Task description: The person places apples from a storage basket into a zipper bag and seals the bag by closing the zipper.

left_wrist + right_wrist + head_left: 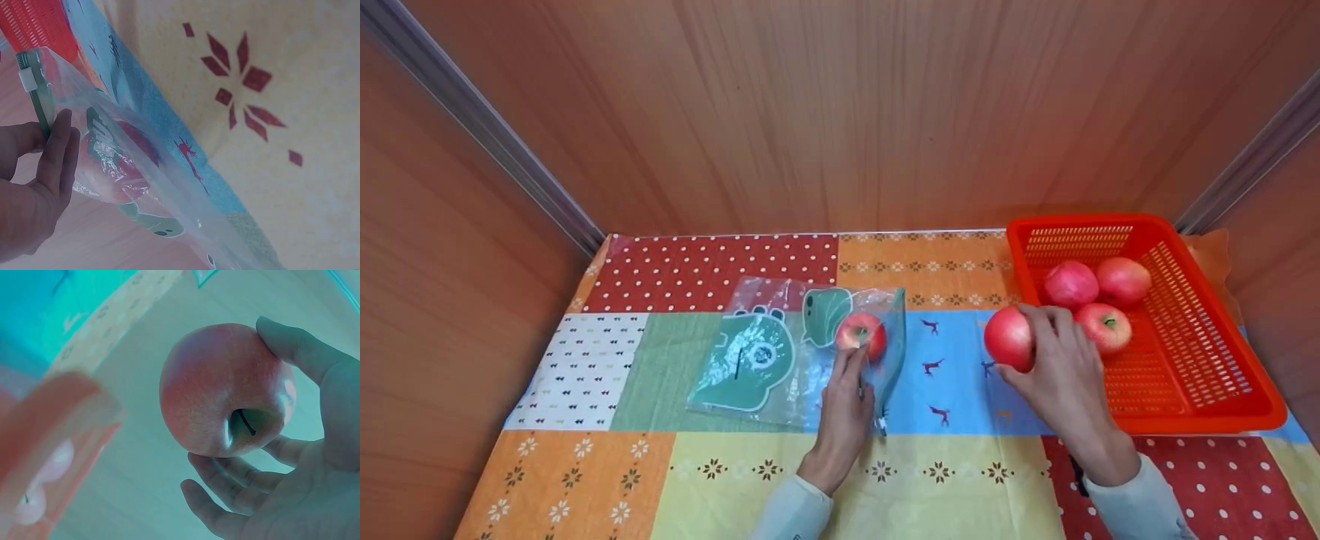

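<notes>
My left hand pinches the green slider edge of a clear zip bag printed with a green cartoon figure. One red apple lies inside the bag, near its opening. The white slider sits on the green strip just beyond my fingertips. My right hand holds another apple between thumb and fingers, raised beside the left rim of the red basket. Its stem end faces the palm side in the right wrist view.
Several apples, among them a front one, sit in the left part of the basket at the right. A patchwork cloth covers the table. Wooden panels stand behind and at both sides.
</notes>
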`<move>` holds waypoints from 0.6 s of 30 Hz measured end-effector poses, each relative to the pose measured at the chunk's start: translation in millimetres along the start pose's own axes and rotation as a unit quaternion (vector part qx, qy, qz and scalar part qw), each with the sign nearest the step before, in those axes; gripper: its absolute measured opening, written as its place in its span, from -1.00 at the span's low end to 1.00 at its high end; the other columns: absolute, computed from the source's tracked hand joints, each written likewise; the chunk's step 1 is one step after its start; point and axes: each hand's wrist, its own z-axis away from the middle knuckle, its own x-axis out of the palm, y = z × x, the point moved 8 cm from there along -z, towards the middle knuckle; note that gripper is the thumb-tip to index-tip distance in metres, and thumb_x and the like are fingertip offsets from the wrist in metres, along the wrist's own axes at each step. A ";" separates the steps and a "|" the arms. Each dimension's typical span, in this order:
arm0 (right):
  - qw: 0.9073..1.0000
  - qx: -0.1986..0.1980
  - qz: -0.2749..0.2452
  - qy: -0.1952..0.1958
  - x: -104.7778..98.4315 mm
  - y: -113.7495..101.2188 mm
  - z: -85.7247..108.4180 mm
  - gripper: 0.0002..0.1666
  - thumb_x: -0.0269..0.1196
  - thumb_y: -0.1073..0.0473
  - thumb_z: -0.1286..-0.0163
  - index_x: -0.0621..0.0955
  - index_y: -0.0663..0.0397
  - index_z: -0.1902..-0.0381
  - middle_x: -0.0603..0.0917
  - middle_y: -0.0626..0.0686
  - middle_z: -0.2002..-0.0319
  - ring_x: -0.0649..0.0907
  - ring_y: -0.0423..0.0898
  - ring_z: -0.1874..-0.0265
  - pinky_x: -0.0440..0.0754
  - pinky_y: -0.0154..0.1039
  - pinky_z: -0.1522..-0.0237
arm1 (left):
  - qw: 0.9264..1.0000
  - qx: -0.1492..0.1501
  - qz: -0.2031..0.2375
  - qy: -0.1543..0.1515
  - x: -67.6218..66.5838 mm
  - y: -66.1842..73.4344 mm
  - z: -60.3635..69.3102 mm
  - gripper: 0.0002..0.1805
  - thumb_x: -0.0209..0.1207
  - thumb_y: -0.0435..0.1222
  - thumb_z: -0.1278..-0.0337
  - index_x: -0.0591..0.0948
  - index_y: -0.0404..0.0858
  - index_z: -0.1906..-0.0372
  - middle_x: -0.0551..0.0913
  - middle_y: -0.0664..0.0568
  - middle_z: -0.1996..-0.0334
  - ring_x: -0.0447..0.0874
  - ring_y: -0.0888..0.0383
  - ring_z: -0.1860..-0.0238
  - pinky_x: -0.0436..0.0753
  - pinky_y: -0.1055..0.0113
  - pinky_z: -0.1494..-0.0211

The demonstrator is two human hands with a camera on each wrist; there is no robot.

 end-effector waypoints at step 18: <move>0.999 -0.034 0.022 -0.035 54.4 -27.5 3.0 -0.01 0.75 0.12 0.11 0.57 0.22 -0.28 0.57 0.30 -0.13 0.60 0.26 -0.07 0.65 0.22 -0.06 | 1.000 0.001 0.000 0.000 0.3 -1.2 1.0 -0.26 0.30 -0.61 -0.26 0.41 -0.31 -0.53 0.44 -0.06 -0.41 0.49 -0.05 -0.44 0.51 0.03 -0.45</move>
